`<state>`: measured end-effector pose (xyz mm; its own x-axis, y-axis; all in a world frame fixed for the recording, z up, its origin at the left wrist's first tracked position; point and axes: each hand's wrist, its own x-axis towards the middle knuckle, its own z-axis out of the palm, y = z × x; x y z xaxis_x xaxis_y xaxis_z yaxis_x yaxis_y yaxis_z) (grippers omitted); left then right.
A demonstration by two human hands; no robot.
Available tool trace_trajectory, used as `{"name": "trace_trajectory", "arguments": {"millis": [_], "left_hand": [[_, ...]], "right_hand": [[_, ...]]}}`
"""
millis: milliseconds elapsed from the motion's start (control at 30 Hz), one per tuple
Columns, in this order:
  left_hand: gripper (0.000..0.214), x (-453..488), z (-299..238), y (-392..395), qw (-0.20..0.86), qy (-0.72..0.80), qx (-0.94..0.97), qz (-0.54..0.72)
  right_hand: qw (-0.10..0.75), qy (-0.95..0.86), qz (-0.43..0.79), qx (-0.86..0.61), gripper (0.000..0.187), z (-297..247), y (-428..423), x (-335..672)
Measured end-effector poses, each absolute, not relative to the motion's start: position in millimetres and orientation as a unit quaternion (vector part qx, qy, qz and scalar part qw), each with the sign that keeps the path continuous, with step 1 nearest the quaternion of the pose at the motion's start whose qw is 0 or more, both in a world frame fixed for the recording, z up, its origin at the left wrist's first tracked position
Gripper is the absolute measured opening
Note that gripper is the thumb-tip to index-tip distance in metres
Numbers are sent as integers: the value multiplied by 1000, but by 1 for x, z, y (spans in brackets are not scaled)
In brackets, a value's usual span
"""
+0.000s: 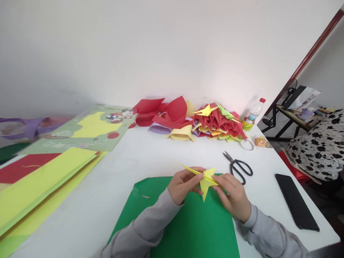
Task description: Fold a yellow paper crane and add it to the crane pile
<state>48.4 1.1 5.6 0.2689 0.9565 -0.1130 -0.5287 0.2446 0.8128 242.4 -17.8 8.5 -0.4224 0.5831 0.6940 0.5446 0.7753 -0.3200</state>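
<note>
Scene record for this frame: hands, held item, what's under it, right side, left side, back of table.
left hand: pinching the folded yellow paper
right hand: gripping the same piece, opposite side
held item: pointed, several projecting tips
beneath: green sheet on white table
right side: scissors, flat black object
left side: large folded yellow sheets
back: pile of folded paper pieces, mostly red; red-capped bottle

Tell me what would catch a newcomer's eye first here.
The yellow folded paper, held in the left hand and right hand over a green sheet, draws the eye first. Next comes the mostly red paper heap by the wall, then the black-handled scissors beyond the right hand.
</note>
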Motion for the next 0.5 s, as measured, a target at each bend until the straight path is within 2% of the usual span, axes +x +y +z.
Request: {"name": "trace_trajectory", "arguments": {"millis": [133, 400, 500], "left_hand": [[32, 42, 4, 7, 807, 249, 309, 438], [38, 58, -1, -7, 720, 288, 360, 519], [32, 61, -5, -7, 693, 296, 389, 530]], "right_hand": [[445, -828, 74, -332, 32, 11, -17, 243], [423, -849, 38, -315, 37, 13, -21, 242], [403, -857, 24, -321, 38, 11, -21, 244]]}}
